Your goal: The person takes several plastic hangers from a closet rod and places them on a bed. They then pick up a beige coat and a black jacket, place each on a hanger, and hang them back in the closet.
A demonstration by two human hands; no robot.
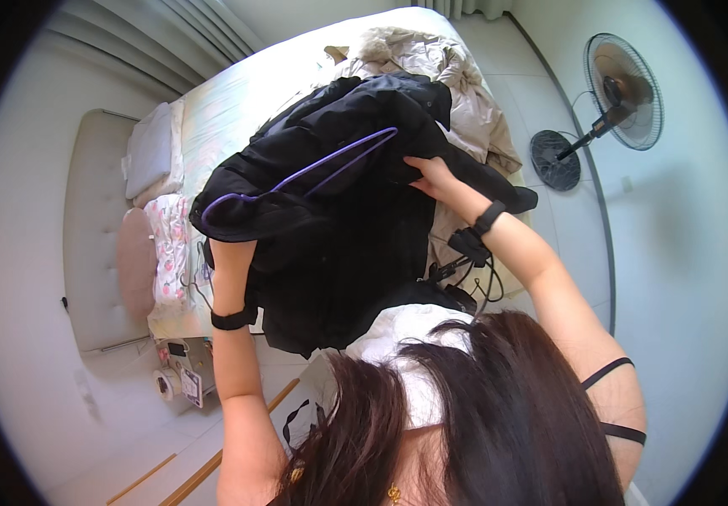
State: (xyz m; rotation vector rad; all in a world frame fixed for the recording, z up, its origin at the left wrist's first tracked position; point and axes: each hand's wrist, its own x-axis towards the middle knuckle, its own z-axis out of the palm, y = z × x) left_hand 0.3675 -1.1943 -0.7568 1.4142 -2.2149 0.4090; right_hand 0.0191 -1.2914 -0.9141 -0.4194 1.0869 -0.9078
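A black padded coat (338, 253) is spread before me over the near part of the bed. A purple clothes hanger (326, 166) lies against it; its hook end is at the left and its far end tucks into the coat near the middle. My right hand (430, 177) grips the coat's fabric just right of the hanger, thumb and fingers closed on it. My left hand is hidden under the coat's left part; only the wrist and forearm show below its edge. What its fingers do cannot be seen.
A beige puffer jacket (484, 120) with a fluffy trim lies on the bed (212, 107) behind the coat. Pillows (149, 152) are at the left by the headboard (95, 253). A standing fan (623, 92) is at the right. Black cables (496, 284) hang near my right forearm. A bedside table (196, 360) stands lower left.
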